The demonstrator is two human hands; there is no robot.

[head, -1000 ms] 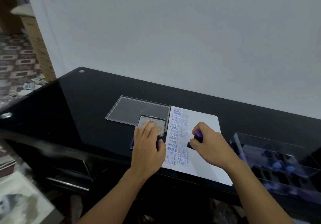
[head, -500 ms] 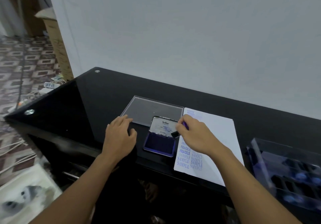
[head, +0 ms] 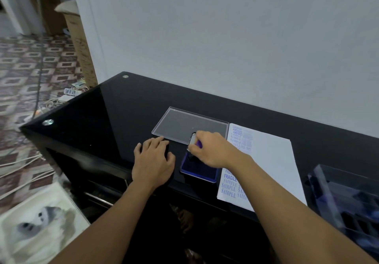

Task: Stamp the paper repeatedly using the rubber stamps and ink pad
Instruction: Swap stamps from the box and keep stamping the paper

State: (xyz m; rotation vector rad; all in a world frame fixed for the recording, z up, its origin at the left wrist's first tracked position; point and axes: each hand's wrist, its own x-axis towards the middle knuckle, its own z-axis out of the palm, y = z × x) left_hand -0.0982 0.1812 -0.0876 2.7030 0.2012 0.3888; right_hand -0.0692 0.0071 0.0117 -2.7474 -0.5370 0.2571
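Observation:
An open ink pad (head: 202, 171) with a blue-violet pad lies on the black glass table (head: 114, 116); its raised lid is mostly behind my right hand. My right hand (head: 213, 150) pinches a small purple-handled rubber stamp (head: 194, 151) and holds it down on the pad's far left part. My left hand (head: 152, 160) rests flat on the table just left of the ink pad, fingers relaxed. The white paper (head: 268, 161) lies right of the pad, with blue prints such as AMENDED, FRAGILE and SAMPLE down its left side.
A clear plastic lid (head: 176, 123) lies flat behind the ink pad. A clear plastic box (head: 348, 198) holding several more stamps stands at the right edge. The table's front edge runs just under my wrists. Cables lie on the patterned floor at the left.
My right hand has carried the stamp from the paper leftward onto the ink pad. My left hand came off the ink pad and now rests on the table beside it.

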